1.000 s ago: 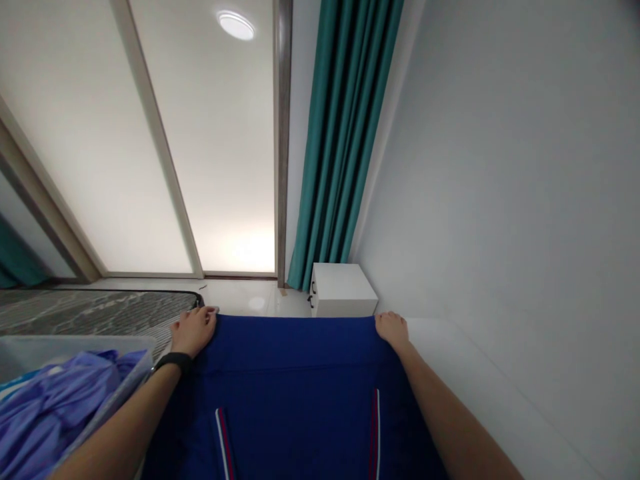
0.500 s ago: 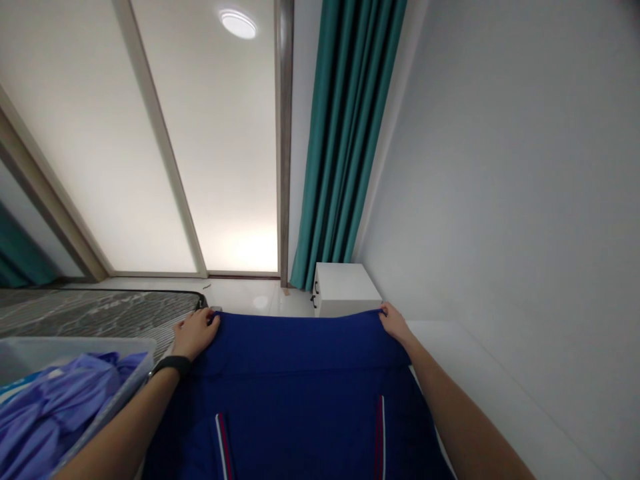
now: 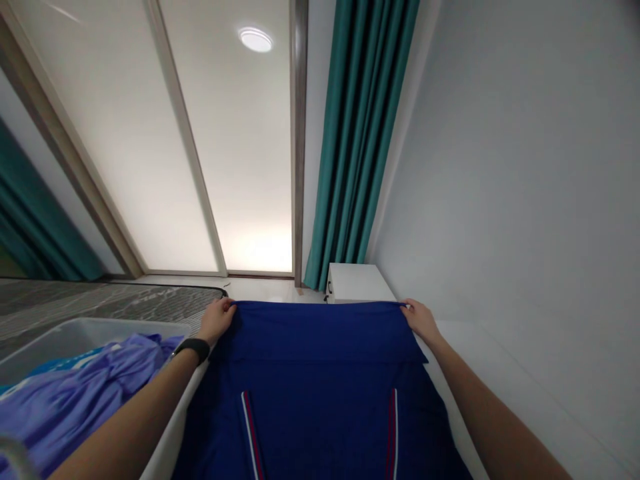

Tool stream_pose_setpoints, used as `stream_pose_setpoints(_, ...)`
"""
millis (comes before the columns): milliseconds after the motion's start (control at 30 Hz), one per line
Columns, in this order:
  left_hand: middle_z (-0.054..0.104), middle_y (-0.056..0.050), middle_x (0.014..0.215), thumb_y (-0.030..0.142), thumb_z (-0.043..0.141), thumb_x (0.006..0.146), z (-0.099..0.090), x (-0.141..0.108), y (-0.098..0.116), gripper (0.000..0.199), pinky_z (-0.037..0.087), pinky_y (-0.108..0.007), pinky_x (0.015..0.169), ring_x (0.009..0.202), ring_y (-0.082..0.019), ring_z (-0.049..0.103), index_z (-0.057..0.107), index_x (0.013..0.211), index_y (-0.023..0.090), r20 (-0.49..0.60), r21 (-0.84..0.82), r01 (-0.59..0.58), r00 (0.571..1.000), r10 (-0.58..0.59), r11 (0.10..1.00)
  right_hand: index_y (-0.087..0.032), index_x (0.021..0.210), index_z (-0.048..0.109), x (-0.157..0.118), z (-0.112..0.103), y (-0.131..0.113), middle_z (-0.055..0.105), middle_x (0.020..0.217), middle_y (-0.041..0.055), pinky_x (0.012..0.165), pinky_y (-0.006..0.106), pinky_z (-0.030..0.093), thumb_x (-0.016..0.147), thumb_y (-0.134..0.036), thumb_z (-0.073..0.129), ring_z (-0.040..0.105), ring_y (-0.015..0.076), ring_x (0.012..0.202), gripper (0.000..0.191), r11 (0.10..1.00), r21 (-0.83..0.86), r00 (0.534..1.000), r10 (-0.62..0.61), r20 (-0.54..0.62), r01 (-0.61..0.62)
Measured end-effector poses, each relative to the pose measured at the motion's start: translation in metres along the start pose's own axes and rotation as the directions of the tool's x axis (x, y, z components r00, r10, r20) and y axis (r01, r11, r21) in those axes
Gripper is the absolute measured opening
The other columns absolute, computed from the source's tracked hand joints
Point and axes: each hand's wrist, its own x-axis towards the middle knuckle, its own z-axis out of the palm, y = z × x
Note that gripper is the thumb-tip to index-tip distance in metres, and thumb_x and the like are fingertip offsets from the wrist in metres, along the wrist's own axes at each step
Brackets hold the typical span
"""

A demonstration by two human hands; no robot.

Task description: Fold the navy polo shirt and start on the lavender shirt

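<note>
A navy fabric garment (image 3: 315,333) lies spread on a white surface (image 3: 505,380), with red-and-white stripes (image 3: 249,433) running lengthwise near its left side and matching stripes (image 3: 393,433) near its right. My left hand (image 3: 216,321), with a black wristband (image 3: 193,349), pinches the far left corner. My right hand (image 3: 421,320) pinches the far right corner. Between them, the far edge is raised and a straight fold crosses the cloth. Its near end is out of view.
A translucent plastic bin (image 3: 95,327) holding crumpled purple cloth (image 3: 85,393) stands at lower left, beside my left arm. Behind it lies a grey patterned mat (image 3: 100,300). A small white cabinet (image 3: 357,283) stands beyond the garment, before a teal curtain (image 3: 360,133).
Both hands have gone from resting on the far edge to pinching its corners and lifting it. A fold has formed across the garment, and the view has shifted slightly.
</note>
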Motion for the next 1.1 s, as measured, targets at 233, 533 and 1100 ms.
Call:
stream_pose_setpoints(233, 0.068, -0.003, 0.073, 0.037, 0.047, 0.081, -0.015, 0.007, 0.004, 0.030, 0.044, -0.026, 0.061, 0.071, -0.021, 0.066, 0.066, 0.094, 0.017, 0.061, -0.049, 0.048, 0.997, -0.045, 0.998, -0.016, 0.108, 0.060, -0.019, -0.010, -0.010, 0.066, 0.055, -0.0010, 0.044, 0.023, 0.038, 0.088, -0.029, 0.043, 0.053, 0.0133, 0.037, 0.030, 0.975, 0.154, 0.984, 0.148, 0.103, -0.163)
stream_pose_setpoints(533, 0.069, -0.003, 0.067, 0.034, 0.046, 0.081, -0.011, 0.008, 0.010, 0.029, 0.045, -0.027, 0.061, 0.071, -0.023, 0.068, 0.065, 0.095, 0.017, 0.111, -0.091, 0.078, 0.992, -0.068, 0.993, -0.014, 0.115, 0.050, -0.025, -0.002, -0.013, 0.072, 0.071, 0.0052, 0.032, 0.017, 0.033, 0.092, -0.028, 0.045, 0.059, 0.0123, 0.039, 0.028, 0.889, 0.341, 0.950, 0.258, 0.175, -0.304)
stream_pose_setpoints(1100, 0.072, -0.004, 0.064, 0.030, 0.051, 0.075, -0.035, -0.008, 0.026, 0.022, 0.041, -0.023, 0.041, 0.047, -0.018, 0.065, 0.057, 0.091, 0.015, 0.220, -0.354, 0.214, 0.965, -0.141, 0.911, -0.014, 0.115, 0.048, -0.035, -0.005, -0.024, 0.073, 0.080, 0.0099, 0.030, 0.017, 0.032, 0.093, -0.024, 0.043, 0.065, 0.0151, 0.046, 0.025, 0.797, 0.500, 0.941, 0.285, 0.182, -0.339)
